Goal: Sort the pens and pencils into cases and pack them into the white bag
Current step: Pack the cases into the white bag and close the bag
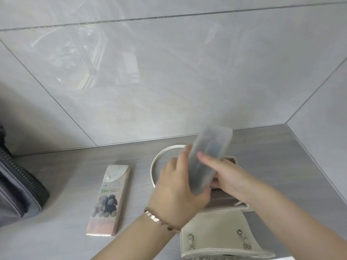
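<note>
A translucent grey plastic pencil case (208, 158) with dark pens showing inside is tilted up over the open mouth of the white bag (216, 233). My left hand (180, 186) grips the case's lower end from the left. My right hand (223, 177) holds the case from the right, with fingers laid across its side. The bag lies on the grey counter with its flap folded toward me and its strap (155, 162) looping out behind. A flat printed pencil case (109, 199) with "Smile" lettering lies shut on the counter to the left of the bag.
A dark grey zippered bag (16, 190) sits at the left edge of the counter. Grey tiled walls rise close behind, meeting in a corner at the far right (286, 124).
</note>
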`<state>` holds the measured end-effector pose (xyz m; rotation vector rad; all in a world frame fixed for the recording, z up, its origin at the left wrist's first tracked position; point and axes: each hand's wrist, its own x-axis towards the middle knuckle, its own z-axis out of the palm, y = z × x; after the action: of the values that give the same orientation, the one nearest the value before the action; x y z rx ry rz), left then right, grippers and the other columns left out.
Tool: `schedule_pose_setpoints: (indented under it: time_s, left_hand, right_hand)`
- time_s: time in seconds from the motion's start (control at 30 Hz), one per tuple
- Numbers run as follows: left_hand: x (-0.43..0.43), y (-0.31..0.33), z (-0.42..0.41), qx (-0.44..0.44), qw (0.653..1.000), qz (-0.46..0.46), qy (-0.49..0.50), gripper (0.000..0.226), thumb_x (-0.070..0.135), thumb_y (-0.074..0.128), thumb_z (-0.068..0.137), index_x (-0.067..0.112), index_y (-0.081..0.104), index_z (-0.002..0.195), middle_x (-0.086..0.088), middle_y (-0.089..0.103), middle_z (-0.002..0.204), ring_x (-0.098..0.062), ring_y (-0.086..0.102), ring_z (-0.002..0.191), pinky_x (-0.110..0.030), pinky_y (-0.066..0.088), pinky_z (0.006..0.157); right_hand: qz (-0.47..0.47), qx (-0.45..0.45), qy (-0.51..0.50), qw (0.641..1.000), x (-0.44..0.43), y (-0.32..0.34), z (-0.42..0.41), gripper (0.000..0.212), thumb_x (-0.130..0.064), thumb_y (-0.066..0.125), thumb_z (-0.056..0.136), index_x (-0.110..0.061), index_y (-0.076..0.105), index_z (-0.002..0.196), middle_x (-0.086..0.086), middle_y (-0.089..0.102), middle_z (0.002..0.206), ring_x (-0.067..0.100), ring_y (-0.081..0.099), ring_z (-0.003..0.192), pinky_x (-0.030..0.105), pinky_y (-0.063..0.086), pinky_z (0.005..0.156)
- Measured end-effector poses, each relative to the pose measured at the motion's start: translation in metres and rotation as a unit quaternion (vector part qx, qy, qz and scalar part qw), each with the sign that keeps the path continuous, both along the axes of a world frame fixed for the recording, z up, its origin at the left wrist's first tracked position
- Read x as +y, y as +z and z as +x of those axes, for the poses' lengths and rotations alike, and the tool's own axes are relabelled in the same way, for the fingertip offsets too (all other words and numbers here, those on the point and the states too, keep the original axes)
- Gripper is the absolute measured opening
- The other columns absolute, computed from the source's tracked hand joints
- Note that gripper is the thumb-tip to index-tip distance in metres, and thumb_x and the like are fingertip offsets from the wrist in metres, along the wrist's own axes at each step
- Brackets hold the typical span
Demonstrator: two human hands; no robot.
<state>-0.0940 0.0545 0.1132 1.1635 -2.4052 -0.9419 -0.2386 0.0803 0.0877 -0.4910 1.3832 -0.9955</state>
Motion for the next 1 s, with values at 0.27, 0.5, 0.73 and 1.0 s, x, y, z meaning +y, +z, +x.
schedule_pose_setpoints:
  time_s: [0.27,0.5,0.73,1.0]
  left_hand:
    - [-0.023,-0.042,0.007,-0.126,0.976,-0.179,-0.022,0.026,0.029,0.045,0.074,0.016,0.063,0.06,-0.019,0.064,0.113,-0.044,0.058,0.108,-0.046,0.049,0.085]
    - [-0.04,-0.064,0.006,-0.267,0.964,-0.011,0.007,0.064,-0.008,0.033,0.082,0.027,0.042,0.135,-0.021,0.004,0.155,-0.046,0.003,0.142,-0.049,0.024,0.113]
    - [-0.049,-0.072,-0.005,-0.188,0.977,0.096,0.013,0.07,-0.012,0.029,0.079,0.023,0.031,0.14,-0.012,0.009,0.154,-0.035,0.027,0.138,-0.042,0.035,0.108]
    - [-0.045,-0.063,0.0,-0.16,0.981,0.104,-0.031,0.065,-0.001,0.042,0.088,0.027,0.023,0.144,-0.007,0.004,0.154,-0.027,0.036,0.134,-0.03,0.04,0.102]
  right_hand:
    - [-0.069,0.14,-0.075,0.985,0.013,-0.015,-0.016,0.01,-0.02,0.07,0.078,-0.019,0.068,0.088,-0.003,0.074,0.09,0.012,0.069,0.085,0.033,0.054,0.082]
    - [-0.175,0.265,-0.12,0.941,0.016,-0.028,-0.015,0.021,-0.015,0.076,0.072,-0.035,0.07,0.072,-0.024,0.071,0.074,-0.005,0.066,0.077,0.022,0.051,0.073]
    - [-0.21,0.292,0.016,0.933,0.019,-0.026,-0.009,0.031,0.004,0.072,0.073,-0.026,0.072,0.079,-0.033,0.064,0.063,-0.015,0.06,0.069,-0.002,0.041,0.063]
    - [-0.288,0.442,0.222,0.82,0.027,-0.011,-0.011,0.034,-0.027,0.057,0.082,-0.024,0.057,0.116,-0.007,0.06,0.114,-0.005,0.052,0.11,0.009,0.037,0.096]
